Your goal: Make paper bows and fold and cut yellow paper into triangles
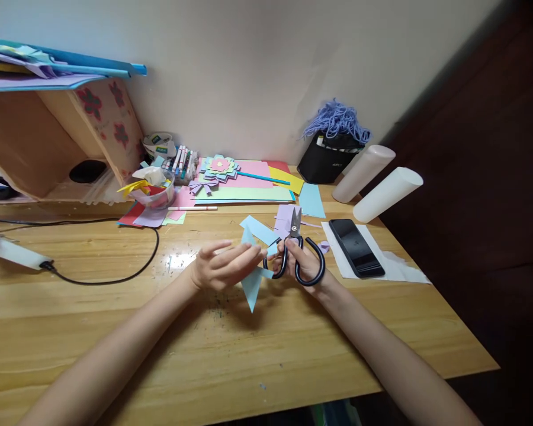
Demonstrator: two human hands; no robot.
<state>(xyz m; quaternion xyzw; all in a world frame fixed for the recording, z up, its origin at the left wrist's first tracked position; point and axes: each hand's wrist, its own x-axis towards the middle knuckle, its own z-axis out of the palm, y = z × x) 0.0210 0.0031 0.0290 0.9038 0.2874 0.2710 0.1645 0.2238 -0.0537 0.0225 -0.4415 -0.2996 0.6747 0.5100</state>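
Light blue paper piece [252,283], folded and angular, one sharp point hanging down toward the surface [231,355], upper edges running up behind the fingers. Pinched at its top between thumb and fingertips of the left hand [222,266], other fingers of that hand spread loosely. Held just above the wooden surface, near the middle, between the two hands.

Scissors [298,254] with black looped handles and short silver blades pointing away from the body, gripped by the right hand [304,263], fingers through the loops. Blades upright beside the paper's right edge; whether touching it, cannot tell.

Counted on the surface: one black phone [356,247] lying face up on a white sheet [395,269], to the right of the scissors. Two white cylinders [384,192], lying side by side at the far right. One black pouch [331,157] against the wall, topped with a bundle of purple yarn [337,121]. One layered paper flower [221,167] resting on a stack of coloured sheets [249,190] in pink, green, yellow and blue. Several loose blue and lilac offcuts [288,218] just beyond the hands. One clear cup [157,190] stuffed with scraps, markers [181,161] behind it. One black cable [115,275] curving across the left side. One wooden box [48,148] at far left, paper piled on top.
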